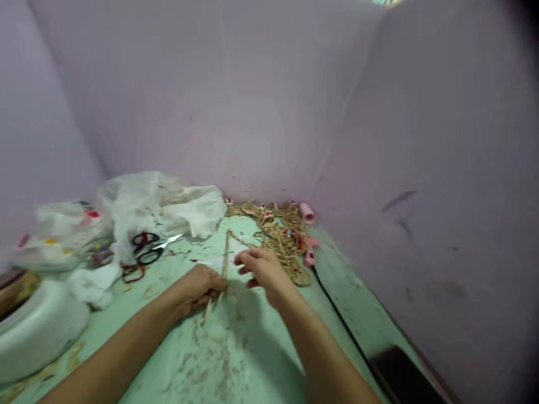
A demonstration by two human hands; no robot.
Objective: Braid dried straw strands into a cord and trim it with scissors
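Note:
My left hand (205, 285) is closed, pinching a length of straw-coloured braided cord (227, 252) that stands up from the fingers, with loose ends sticking out below. From its top the cord bends over and runs right toward a heap of the same cord (282, 244). Just right of the upright part, my right hand (260, 270) hovers with its fingers apart and slightly curled. Nothing shows in the right hand's grip, and it appears apart from the cord.
Black-handled scissors (154, 249) lie by white plastic bags (155, 202) at the left. A white rounded container (46, 331) stands near left. A pink glue gun (310, 253) with a black cable (341, 320) sits beside the heap. A dark flat object (404, 373) lies near right. Walls enclose the green table (185, 365).

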